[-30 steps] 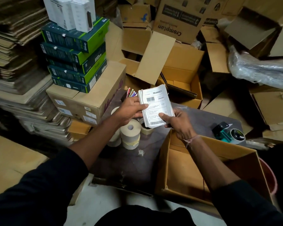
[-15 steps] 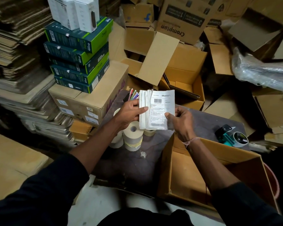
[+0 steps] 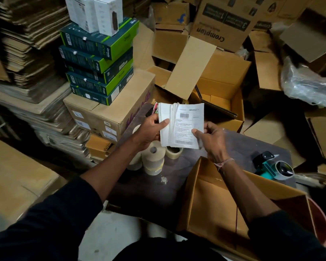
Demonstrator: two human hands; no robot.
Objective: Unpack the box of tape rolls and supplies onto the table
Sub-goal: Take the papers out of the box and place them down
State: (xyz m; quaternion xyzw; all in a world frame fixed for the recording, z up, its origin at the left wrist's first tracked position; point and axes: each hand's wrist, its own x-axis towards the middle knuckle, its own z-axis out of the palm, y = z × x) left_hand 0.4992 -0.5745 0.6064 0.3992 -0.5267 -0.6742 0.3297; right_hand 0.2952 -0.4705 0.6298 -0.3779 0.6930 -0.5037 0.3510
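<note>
I hold a stack of shipping labels [image 3: 181,125] up over the far side of the table [image 3: 149,193], both grips closed on it. My left hand [image 3: 151,131] pinches the left edge, thumb laid over the front sheets; my right hand [image 3: 211,138] pinches the lower right corner, thumb on the printed face. The stack hangs clear of the table, above the tape rolls [image 3: 152,160] that already stand there in a small cluster just beside my left wrist.

The box [image 3: 220,202] I am unpacking sits open at the near right of the table, under my right forearm (as far as I can see into it, the inside looks bare, though my arm hides part of the floor). A teal tape dispenser [image 3: 275,168] lies on the table beyond the box.

So I judge the step in hand is the labels: they are out of the box but not set down. Next I need to lower them onto a free patch of table, probably beside the rolls, keeping the loose sheets squared so they do not fan out, then check the box for anything left.
</note>
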